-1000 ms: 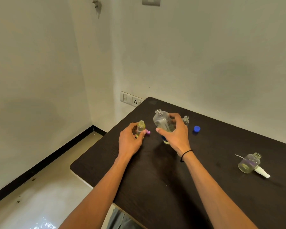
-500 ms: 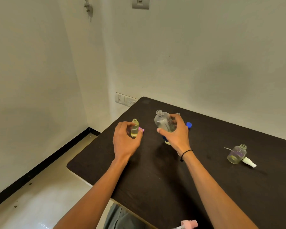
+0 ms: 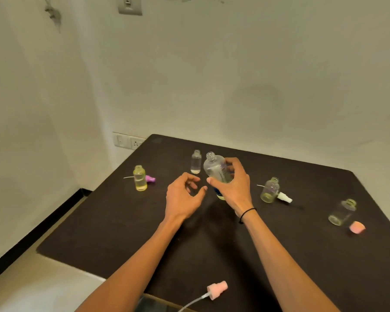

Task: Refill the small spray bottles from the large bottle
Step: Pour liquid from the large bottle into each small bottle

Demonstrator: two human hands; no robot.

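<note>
Pale walls are meeting behind a dark surface (image 3: 122, 221). Near its middle, the right hand (image 3: 232, 188) is gripping the uncapped large bottle (image 3: 215, 171), fingers clamped round it. Just left of that bottle, the left hand (image 3: 181, 199) is hovering, fingers loosely apart, holding nothing.

left hand (image 3: 182, 197) | released yellow bottle (image 3: 140, 181) | now empty, beside large bottle (image 3: 216, 170)
</note>
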